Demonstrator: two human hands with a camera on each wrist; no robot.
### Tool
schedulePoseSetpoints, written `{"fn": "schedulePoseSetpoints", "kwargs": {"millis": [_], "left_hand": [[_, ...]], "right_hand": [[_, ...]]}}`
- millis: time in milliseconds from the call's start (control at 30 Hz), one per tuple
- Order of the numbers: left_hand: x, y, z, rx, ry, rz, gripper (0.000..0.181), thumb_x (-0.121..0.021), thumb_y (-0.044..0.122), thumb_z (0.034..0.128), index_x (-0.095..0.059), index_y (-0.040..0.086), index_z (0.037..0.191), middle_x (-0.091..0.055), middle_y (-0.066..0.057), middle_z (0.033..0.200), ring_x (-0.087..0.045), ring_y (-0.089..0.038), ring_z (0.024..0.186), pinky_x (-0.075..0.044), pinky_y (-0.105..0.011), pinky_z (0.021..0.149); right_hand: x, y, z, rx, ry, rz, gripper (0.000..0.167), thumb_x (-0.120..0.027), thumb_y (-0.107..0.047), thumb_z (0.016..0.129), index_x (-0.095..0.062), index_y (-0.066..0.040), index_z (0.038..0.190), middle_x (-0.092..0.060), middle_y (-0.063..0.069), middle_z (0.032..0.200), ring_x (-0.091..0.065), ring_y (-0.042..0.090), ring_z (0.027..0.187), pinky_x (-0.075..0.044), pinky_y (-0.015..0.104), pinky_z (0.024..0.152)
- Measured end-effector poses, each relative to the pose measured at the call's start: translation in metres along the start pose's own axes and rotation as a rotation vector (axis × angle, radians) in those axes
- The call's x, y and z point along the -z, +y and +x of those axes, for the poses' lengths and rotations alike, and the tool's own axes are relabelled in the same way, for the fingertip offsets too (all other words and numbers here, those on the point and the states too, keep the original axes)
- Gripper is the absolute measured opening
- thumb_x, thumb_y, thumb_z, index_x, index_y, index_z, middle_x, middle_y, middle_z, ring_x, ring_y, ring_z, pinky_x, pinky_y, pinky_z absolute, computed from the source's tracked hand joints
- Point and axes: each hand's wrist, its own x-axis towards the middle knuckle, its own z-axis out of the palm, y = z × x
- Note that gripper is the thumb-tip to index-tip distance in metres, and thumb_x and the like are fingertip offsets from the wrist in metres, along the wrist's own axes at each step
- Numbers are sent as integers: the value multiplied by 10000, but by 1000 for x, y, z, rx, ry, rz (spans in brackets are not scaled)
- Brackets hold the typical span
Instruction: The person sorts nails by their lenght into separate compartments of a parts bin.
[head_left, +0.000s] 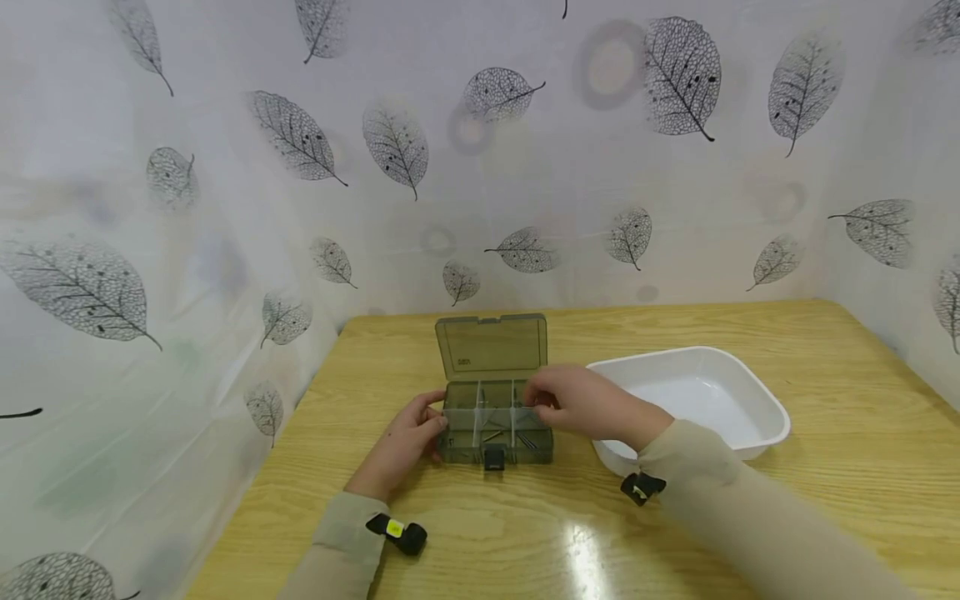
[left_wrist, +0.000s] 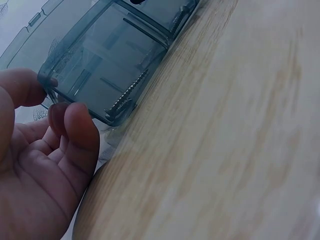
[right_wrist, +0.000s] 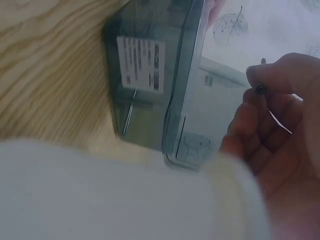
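Observation:
A smoky-grey clear plastic compartment box lies on the table with its lid raised at the back. My left hand holds the box's left side, thumb and fingers at its corner. My right hand is over the box's right compartments. Between its thumb and forefinger it pinches a small dark screw, whose head shows in the right wrist view. Through the box wall a long threaded screw is visible. Other small metal pieces lie in several compartments.
A white plastic basin stands to the right of the box, partly behind my right forearm. The wooden table has a curtain with leaf prints behind it and at the sides. A printed label is on the box's side.

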Motion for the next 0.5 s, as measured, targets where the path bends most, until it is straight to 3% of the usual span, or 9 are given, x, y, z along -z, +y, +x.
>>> {"fn": "schedulePoseSetpoints", "kwargs": {"millis": [300, 500], "left_hand": [[1, -1, 1, 9, 2, 0, 502, -535, 118, 1045, -396, 90, 1526, -559, -166, 1045, -547, -241, 724, -563, -396, 664], [0, 0, 1, 18, 9, -5, 496, -537, 124, 1045, -403, 91, 1521, -561, -162, 1040, -545, -241, 729, -560, -392, 664]], "right_hand": [[-16, -18, 22, 6, -73, -30, 149, -604, -131, 975, -734, -172, 1037, -572, -125, 886, -496, 58, 684, -482, 288, 656], [-20, -27, 27, 6, -85, -25, 129, -641, -164, 968, -740, -176, 1049, -550, -137, 869, -514, 59, 723, -480, 276, 660]]}}
